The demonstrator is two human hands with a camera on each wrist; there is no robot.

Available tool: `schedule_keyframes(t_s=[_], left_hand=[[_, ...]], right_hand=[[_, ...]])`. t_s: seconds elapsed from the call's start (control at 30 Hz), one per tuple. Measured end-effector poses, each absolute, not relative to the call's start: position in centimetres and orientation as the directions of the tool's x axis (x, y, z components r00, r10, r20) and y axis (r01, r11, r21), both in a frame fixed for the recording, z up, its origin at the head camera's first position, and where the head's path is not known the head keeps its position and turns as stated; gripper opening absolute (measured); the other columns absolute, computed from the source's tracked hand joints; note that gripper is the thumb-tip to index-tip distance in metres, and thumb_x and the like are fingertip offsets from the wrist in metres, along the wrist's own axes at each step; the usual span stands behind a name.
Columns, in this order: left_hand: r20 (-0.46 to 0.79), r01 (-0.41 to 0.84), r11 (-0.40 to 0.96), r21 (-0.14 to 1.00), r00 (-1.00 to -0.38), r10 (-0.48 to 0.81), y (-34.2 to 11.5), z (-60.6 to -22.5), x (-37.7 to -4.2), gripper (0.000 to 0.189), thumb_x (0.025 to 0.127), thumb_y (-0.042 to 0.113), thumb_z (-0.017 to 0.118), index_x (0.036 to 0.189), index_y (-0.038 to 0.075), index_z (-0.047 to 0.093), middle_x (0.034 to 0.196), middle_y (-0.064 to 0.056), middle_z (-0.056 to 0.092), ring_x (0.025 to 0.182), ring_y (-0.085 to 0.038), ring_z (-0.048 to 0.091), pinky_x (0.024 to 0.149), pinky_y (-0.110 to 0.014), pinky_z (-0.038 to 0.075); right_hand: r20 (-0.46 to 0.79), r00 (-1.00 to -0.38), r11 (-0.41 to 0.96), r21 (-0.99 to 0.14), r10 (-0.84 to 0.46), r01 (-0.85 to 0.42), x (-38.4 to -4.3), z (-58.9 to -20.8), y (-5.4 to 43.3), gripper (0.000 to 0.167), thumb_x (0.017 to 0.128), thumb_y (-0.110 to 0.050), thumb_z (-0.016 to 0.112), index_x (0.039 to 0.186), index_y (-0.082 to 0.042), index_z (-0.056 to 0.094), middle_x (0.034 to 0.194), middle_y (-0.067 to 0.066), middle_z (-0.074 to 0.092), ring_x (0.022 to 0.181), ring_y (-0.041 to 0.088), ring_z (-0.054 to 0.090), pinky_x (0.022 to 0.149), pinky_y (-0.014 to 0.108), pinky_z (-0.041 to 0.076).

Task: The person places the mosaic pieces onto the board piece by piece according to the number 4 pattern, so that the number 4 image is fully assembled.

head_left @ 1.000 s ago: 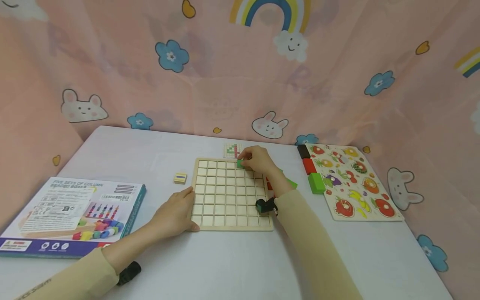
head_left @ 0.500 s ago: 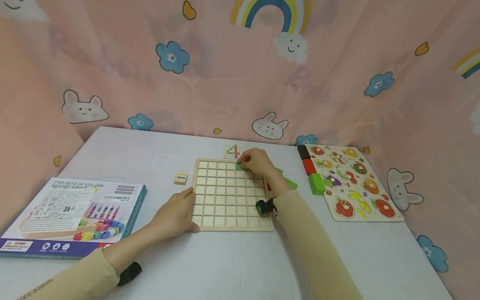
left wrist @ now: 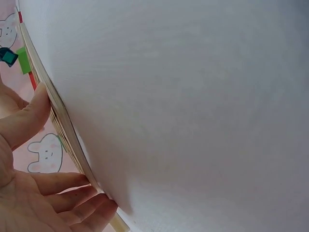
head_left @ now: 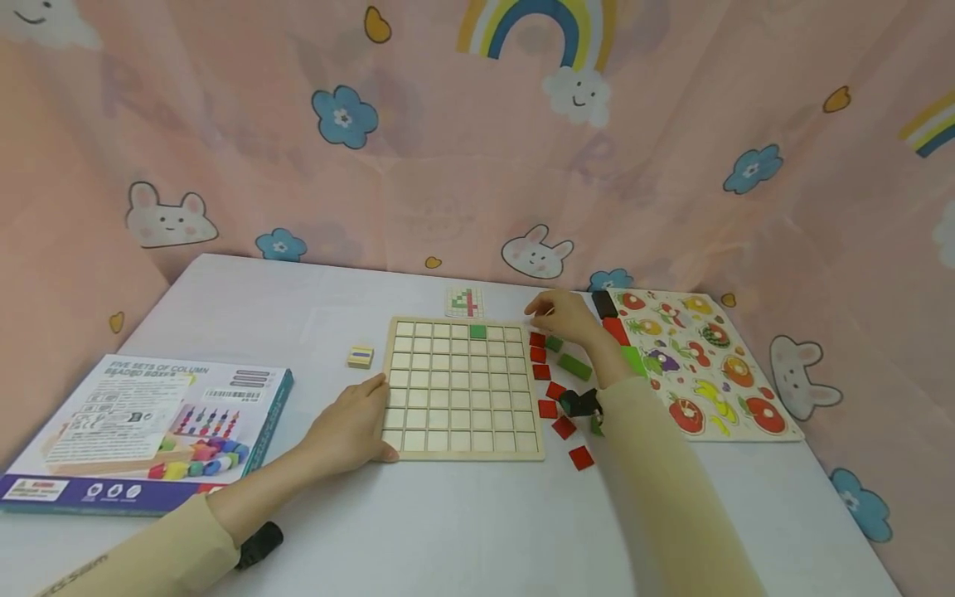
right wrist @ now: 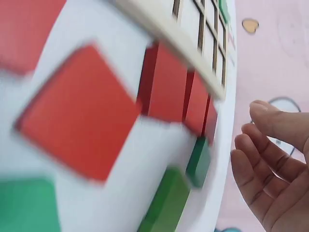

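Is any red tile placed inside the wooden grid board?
No, the wooden grid board holds only a green tile; the red tiles lie beside it.

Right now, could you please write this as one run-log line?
left hand: touching grid board at left edge | right hand: empty, near board's far right corner | green tile: in board's far row

The head view looked forward and down. Both wrist views, tilted and closer, shared the board (head_left: 462,455).

A box (head_left: 182,423) lies left, a fruit board (head_left: 682,383) right.
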State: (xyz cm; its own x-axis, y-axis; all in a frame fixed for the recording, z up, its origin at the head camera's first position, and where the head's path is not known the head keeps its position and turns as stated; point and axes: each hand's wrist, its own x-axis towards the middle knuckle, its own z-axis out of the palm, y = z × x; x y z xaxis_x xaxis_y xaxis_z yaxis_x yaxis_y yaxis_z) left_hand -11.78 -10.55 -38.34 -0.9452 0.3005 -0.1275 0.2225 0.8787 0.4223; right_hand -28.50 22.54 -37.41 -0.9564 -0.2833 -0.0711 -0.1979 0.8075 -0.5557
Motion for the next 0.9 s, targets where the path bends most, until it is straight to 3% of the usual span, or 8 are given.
schedule_keyframes(t_s=[0.17,0.37,0.63,0.9], left_hand=[[-0.124,0.223,0.882,0.414,-0.947,0.297,-10.6,-38.3,-11.8,0.094,0.065,0.024,0.091,0.138,-0.015,0.046,0.152,-0.032,0.039,0.135,-0.050,0.044,0.105,-0.059,0.045],[-0.124,0.224,0.881,0.417,-0.946,0.299,-10.6,-38.3,-11.8,0.094,0.065,0.023,0.091,0.138,-0.015,0.045,0.151,-0.032,0.039,0.135,-0.050,0.044,0.105,-0.059,0.045],[-0.134,0.213,0.883,0.420,-0.947,0.292,-10.5,-38.3,-11.7,0.094,0.066,0.023,0.090,0.139,-0.015,0.045,0.152,-0.031,0.039,0.136,-0.049,0.043,0.106,-0.059,0.045],[-0.129,0.217,0.879,0.424,-0.947,0.296,-10.6,-38.4,-11.8,0.095,0.066,0.023,0.090,0.140,-0.015,0.044,0.152,-0.031,0.039,0.136,-0.050,0.043,0.106,-0.059,0.044]], right_hand=[[-0.145,-0.953,0.807,-0.575,-0.267,-0.138,-28.3,-37.5,25.0,0.024,0.093,-0.014,0.065,0.114,-0.004,0.069,0.108,0.016,0.067,0.088,0.022,0.063,0.071,0.024,0.050],[-0.231,-0.938,0.810,-0.581,-0.257,-0.079,-28.2,-37.3,26.2,0.032,0.087,-0.008,0.071,0.117,0.002,0.066,0.110,0.020,0.066,0.091,0.022,0.061,0.074,0.022,0.050],[-0.274,-0.930,0.873,-0.480,-0.245,-0.088,-28.2,-37.8,26.4,0.033,0.081,-0.022,0.079,0.106,-0.003,0.070,0.090,0.006,0.063,0.081,0.015,0.054,0.071,0.023,0.043],[-0.275,-0.934,0.876,-0.476,-0.229,-0.075,-28.4,-38.2,26.4,0.031,0.081,-0.020,0.078,0.102,-0.002,0.064,0.085,0.005,0.061,0.074,0.014,0.055,0.066,0.023,0.044]])
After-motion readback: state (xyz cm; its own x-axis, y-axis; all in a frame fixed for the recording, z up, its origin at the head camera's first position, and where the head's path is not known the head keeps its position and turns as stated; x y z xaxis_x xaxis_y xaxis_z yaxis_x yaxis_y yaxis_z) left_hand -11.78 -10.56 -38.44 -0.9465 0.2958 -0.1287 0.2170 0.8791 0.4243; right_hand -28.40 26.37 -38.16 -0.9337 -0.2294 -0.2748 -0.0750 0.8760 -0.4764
